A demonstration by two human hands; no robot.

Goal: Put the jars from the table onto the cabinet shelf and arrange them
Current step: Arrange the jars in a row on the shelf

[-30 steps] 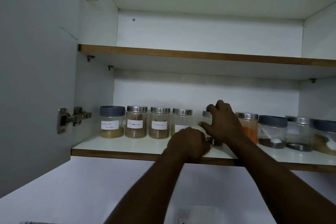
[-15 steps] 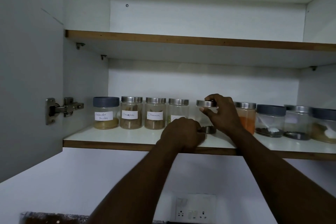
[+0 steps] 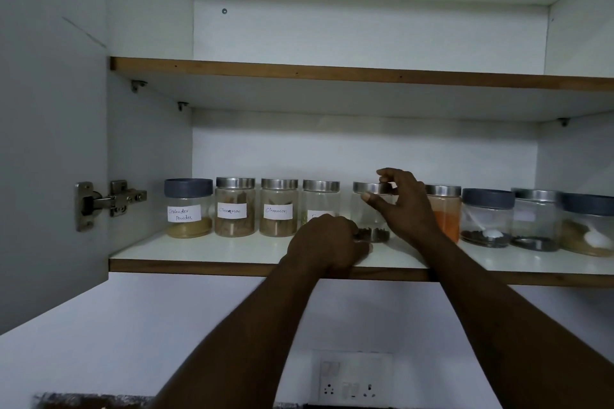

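Jar (image 3: 370, 209) upright on shelf (image 3: 206, 247), hands (image 3: 407, 206) gripping.

Dim, even, cool light from the front; cabinet interior grey. Soft shadow under the upper shelf (image 3: 332, 71). Wide-angle bowing at the edges. Jar labels (image 3: 231, 210) legible; right jars (image 3: 535, 219) murkier.

Clear jars (image 3: 278, 212), shiny metal lids (image 3: 279, 183), glossy white shelf (image 3: 212, 251).

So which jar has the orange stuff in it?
The silver-lidded jar just right of the right hand. Its powder is bright orange; the others hold brown, dark or pale contents.
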